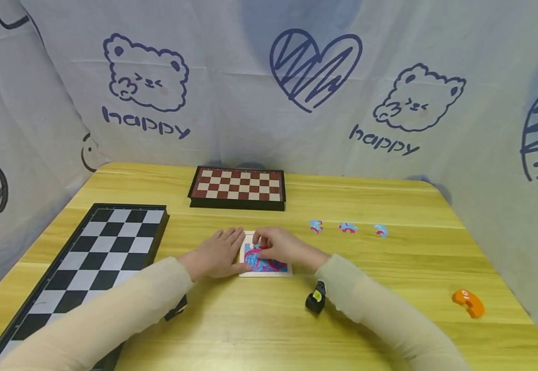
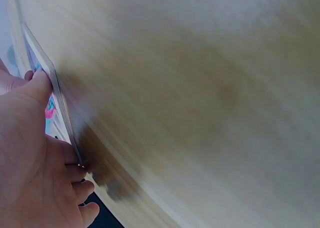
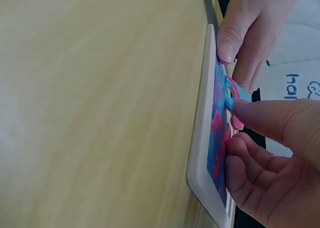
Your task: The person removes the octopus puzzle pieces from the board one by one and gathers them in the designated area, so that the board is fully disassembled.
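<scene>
A jigsaw puzzle in a white-rimmed tray (image 1: 269, 274) lies on the table, with pink, blue and purple pieces in its lower part. My left hand (image 1: 217, 254) rests at the tray's left side, fingers straight and thumb on the near left corner. In the left wrist view, the left thumb (image 2: 39, 85) touches the rim. Over the tray, my right hand (image 1: 287, 246) pinches a blue-and-pink puzzle piece (image 3: 236, 90) between thumb and fingers. That piece is tilted up from the tray in the right wrist view; its far side is hidden.
Three loose puzzle pieces, left (image 1: 316, 225), middle (image 1: 347, 227) and right (image 1: 381, 230), lie in a row to the right. A brown-and-white chessboard (image 1: 236, 185) stands behind the tray, a black-and-white chessboard (image 1: 106, 247) at left. An orange curved block (image 1: 468, 303) lies far right.
</scene>
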Action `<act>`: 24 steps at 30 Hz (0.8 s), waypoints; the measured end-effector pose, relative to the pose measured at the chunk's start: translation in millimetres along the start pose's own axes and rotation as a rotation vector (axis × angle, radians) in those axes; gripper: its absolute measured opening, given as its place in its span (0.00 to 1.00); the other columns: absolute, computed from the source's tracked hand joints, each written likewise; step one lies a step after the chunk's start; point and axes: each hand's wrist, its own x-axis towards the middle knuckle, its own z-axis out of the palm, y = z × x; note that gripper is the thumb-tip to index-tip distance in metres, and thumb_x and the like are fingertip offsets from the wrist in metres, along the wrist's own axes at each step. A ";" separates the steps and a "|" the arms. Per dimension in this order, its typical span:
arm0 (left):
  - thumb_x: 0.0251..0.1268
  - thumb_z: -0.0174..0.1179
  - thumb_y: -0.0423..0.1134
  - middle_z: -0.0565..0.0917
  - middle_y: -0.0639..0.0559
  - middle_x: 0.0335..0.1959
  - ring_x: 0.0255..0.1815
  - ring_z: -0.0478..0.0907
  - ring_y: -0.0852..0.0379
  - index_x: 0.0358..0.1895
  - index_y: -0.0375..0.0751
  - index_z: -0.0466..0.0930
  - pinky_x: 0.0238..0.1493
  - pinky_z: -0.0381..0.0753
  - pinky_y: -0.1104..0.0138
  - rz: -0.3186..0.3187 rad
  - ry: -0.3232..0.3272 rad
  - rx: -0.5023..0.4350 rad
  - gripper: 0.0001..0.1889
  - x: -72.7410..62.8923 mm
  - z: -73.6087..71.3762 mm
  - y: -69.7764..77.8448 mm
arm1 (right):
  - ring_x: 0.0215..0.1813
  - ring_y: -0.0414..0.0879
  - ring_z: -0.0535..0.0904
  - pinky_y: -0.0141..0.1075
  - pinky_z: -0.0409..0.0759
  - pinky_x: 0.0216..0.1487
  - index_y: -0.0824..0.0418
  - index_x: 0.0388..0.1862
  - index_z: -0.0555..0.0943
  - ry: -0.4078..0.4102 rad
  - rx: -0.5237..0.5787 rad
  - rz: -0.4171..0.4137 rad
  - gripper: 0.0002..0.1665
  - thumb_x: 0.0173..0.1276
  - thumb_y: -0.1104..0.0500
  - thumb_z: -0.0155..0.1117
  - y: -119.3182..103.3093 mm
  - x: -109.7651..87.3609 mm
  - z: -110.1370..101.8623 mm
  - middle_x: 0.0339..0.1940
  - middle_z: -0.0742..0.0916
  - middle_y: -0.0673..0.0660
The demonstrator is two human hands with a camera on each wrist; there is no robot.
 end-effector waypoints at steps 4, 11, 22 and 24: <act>0.64 0.41 0.66 0.50 0.40 0.72 0.71 0.46 0.44 0.71 0.32 0.48 0.67 0.47 0.52 -0.001 0.002 0.006 0.45 0.8 0.5 -0.3 | 0.30 0.42 0.72 0.31 0.73 0.34 0.58 0.36 0.75 0.030 0.101 0.007 0.06 0.62 0.64 0.63 2.8 0.3 -0.4 0.26 0.78 0.49; 0.64 0.41 0.66 0.50 0.41 0.72 0.71 0.45 0.44 0.71 0.32 0.48 0.67 0.47 0.53 -0.005 -0.006 0.009 0.45 2.4 1.3 -0.6 | 0.29 0.42 0.72 0.31 0.72 0.32 0.60 0.33 0.77 0.050 0.217 0.033 0.02 0.64 0.62 0.61 5.0 -1.5 -4.1 0.27 0.78 0.50; 0.64 0.41 0.66 0.50 0.39 0.72 0.71 0.45 0.44 0.71 0.30 0.48 0.67 0.47 0.53 -0.002 -0.001 0.009 0.45 -1.6 -1.8 0.9 | 0.30 0.43 0.72 0.32 0.72 0.30 0.60 0.32 0.79 0.113 0.283 0.089 0.03 0.63 0.61 0.63 18.3 -18.9 -21.9 0.27 0.80 0.51; 0.64 0.41 0.66 0.49 0.39 0.72 0.71 0.45 0.44 0.71 0.30 0.48 0.67 0.46 0.53 -0.001 0.001 0.007 0.45 -1.9 -1.7 1.1 | 0.30 0.44 0.72 0.32 0.72 0.30 0.60 0.32 0.80 0.123 0.275 0.107 0.03 0.62 0.61 0.64 22.3 -23.5 -25.9 0.27 0.80 0.51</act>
